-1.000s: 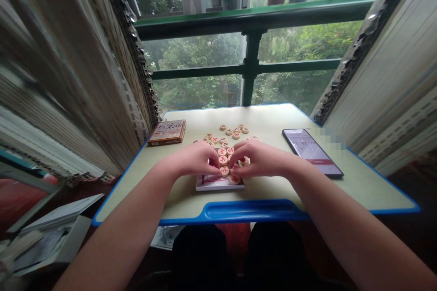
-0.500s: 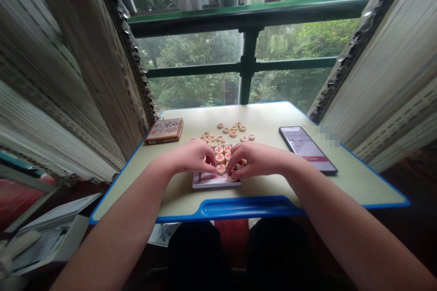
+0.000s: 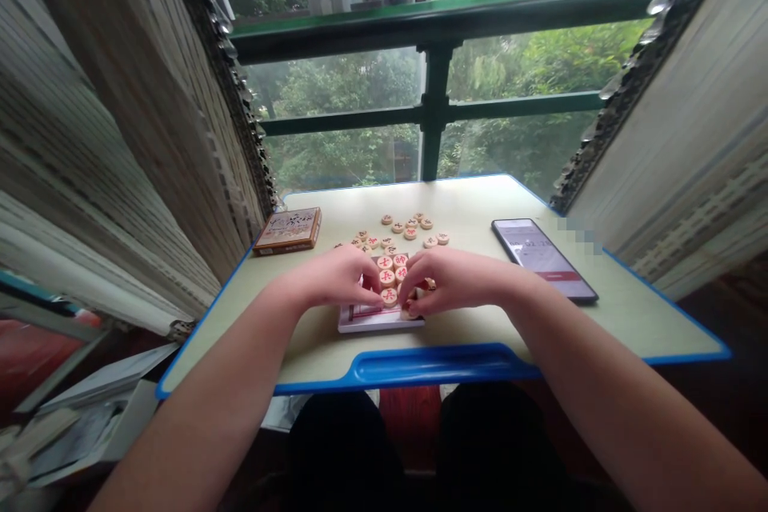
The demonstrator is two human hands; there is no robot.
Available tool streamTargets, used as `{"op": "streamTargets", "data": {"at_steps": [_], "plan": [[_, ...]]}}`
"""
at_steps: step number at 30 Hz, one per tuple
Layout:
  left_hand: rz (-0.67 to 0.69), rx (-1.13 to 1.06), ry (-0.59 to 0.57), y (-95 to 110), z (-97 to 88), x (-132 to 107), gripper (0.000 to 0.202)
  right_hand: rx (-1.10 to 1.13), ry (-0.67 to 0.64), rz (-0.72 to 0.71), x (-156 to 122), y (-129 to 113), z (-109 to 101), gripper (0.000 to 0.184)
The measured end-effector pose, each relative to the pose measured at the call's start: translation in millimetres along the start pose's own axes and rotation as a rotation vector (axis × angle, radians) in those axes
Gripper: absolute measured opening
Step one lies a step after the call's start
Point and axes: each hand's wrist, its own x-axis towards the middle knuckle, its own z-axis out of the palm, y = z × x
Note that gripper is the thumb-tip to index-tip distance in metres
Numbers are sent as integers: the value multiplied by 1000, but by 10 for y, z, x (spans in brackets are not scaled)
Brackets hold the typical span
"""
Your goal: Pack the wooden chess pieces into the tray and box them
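Note:
A small white tray with a red-lined inside lies on the table, holding round wooden xiangqi pieces with red characters, set in rows. My left hand bends over the tray's left side. Its thumb and fingertips are drawn together against the left edge of the front red piece. From the other side comes my right hand, its thumb and fingers pinching a piece low at the tray's right front. That piece is mostly hidden by the fingers. Some pieces behind both hands are covered.
Several loose xiangqi pieces lie scattered behind the tray. An orange-brown box sits at the table's left and a phone with a timer at the right. The blue-edged table stands against a window with green rails.
Both hands stay almost in place over the tray, with only tiny finger shifts. The camera view has moved slightly.

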Motion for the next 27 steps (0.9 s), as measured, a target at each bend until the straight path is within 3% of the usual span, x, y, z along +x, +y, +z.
{"op": "streamTargets", "data": {"at_steps": [10, 21, 27], "plan": [[-17, 6, -12, 8, -3, 3, 22, 17, 8, 0, 0, 27, -14, 19], [-31, 6, 8, 17, 10, 6, 21, -55, 110, 99, -15, -3, -75, 19], [-39, 4, -20, 36, -7, 0, 23, -198, 179, 323, -41, 131, -121, 20]]}}
